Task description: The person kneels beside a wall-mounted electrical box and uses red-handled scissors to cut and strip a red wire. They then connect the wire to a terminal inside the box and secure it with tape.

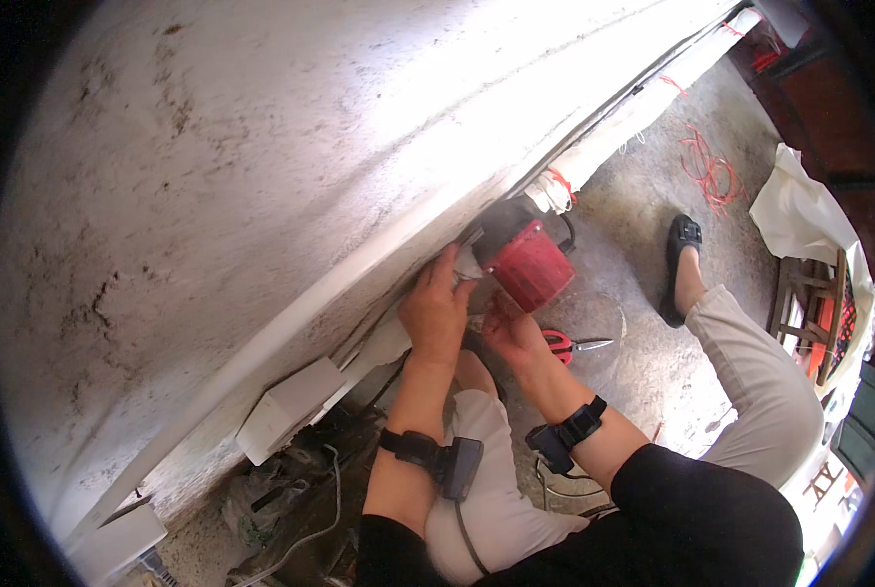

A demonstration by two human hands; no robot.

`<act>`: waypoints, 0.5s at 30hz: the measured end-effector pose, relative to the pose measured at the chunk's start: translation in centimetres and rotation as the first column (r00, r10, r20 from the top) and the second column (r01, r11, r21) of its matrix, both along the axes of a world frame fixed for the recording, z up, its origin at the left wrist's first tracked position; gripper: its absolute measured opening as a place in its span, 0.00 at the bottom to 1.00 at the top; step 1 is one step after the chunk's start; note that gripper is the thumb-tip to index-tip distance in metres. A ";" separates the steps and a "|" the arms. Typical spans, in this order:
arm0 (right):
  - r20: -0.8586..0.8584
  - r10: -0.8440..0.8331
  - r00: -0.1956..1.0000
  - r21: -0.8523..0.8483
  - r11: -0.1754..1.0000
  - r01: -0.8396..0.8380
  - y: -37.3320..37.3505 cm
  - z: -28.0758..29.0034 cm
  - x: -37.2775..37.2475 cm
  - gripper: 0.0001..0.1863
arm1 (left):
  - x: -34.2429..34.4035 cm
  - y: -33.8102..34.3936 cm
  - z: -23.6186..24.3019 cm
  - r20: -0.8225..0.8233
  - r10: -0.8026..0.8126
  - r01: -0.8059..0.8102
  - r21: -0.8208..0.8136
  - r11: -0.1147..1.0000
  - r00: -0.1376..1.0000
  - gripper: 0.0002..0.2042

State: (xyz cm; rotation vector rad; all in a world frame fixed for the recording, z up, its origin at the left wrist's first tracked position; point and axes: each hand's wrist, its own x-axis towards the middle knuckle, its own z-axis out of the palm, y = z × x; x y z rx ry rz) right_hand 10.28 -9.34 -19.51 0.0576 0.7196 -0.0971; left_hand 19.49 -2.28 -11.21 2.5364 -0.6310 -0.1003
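Note:
A red, boxy machine-like object (530,269) with a dark curved handle sits on the floor close to the wall. Just left of it, my left hand (435,311) is closed on a piece of white cloth (468,263), with the thumb and forefinger around it. My right hand (512,333) is below the red object's lower corner, its fingers curled together. What those fingers hold, if anything, is too small to tell. Red-handled scissors (560,344) lie on the floor beside my right hand, blades pointing right.
A long white wrapped bundle (604,161), tied with red string, runs along the wall (261,147). Loose red string (713,176) lies on the floor. At right are a wooden stool (809,318) and a white sheet (799,201). A white box (289,411) is mounted low at left.

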 end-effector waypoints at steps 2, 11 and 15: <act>-0.109 0.102 0.989 -0.294 0.947 -0.130 0.4 0.8 -0.2 0.05 | -0.1 -0.1 0.0 0.018 0.010 -0.011 0.023 1.000 1.000 0.24; -0.178 0.084 0.980 -0.965 -0.209 -0.158 0.4 3.6 -1.2 0.04 | -0.5 0.2 -0.1 0.068 0.031 -0.038 0.102 0.994 0.997 0.23; -0.099 0.139 0.985 -0.921 -0.387 -0.037 0.4 4.6 -1.2 0.06 | -0.5 0.3 -0.5 0.140 0.010 -0.011 0.003 1.000 0.990 0.23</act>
